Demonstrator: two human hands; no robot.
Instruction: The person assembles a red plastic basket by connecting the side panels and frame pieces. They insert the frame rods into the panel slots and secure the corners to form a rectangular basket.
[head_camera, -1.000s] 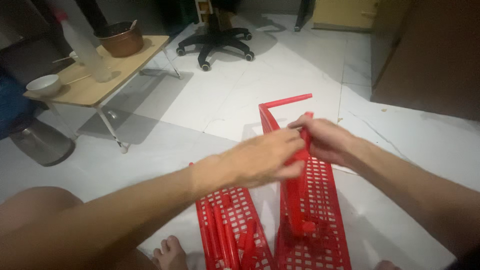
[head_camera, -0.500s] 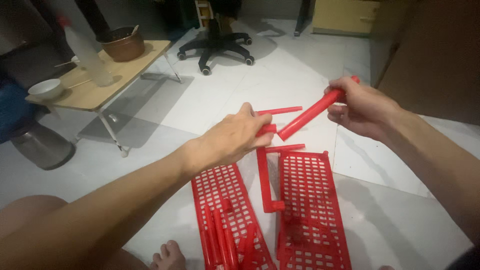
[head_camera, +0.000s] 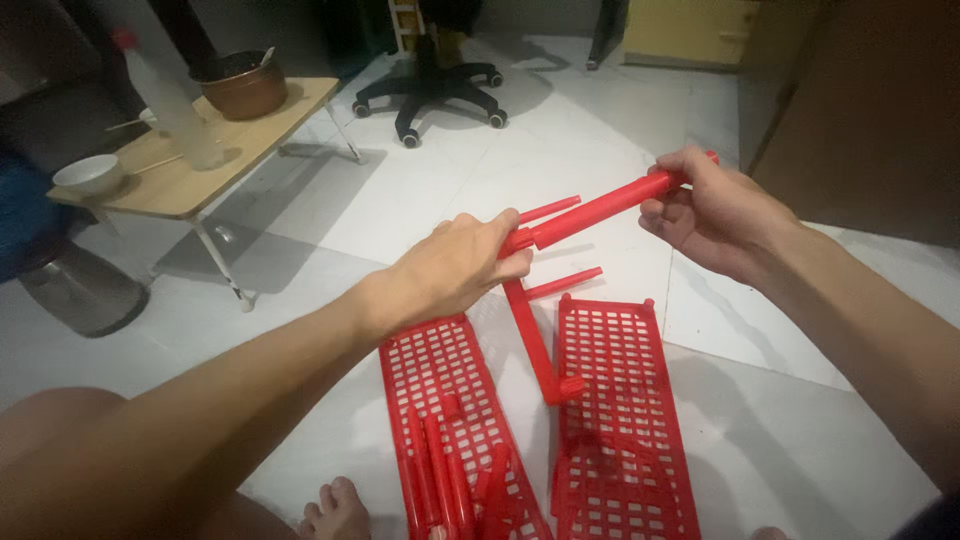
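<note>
My right hand (head_camera: 715, 215) grips the far end of a red plastic tube (head_camera: 600, 212), held slanted in the air. My left hand (head_camera: 455, 270) pinches the tube's near end where it meets a red frame piece (head_camera: 530, 335) with two thin prongs. That frame piece reaches down to the floor between two red lattice shelf panels, the left panel (head_camera: 440, 380) and the right panel (head_camera: 615, 400). Several loose red tubes (head_camera: 445, 475) lie on the left panel.
A low wooden folding table (head_camera: 190, 175) at the left carries a brown pot (head_camera: 240, 90), a clear bottle (head_camera: 175, 105) and a white bowl (head_camera: 88, 175). A black office chair base (head_camera: 430, 90) stands at the back. A metal bin (head_camera: 80, 290) sits far left, and my bare foot (head_camera: 335, 510) is near the panels.
The hands came apart from over the panels and lifted. The right hand drew a red tube up and right, and the left hand now holds its near end at the frame piece.
</note>
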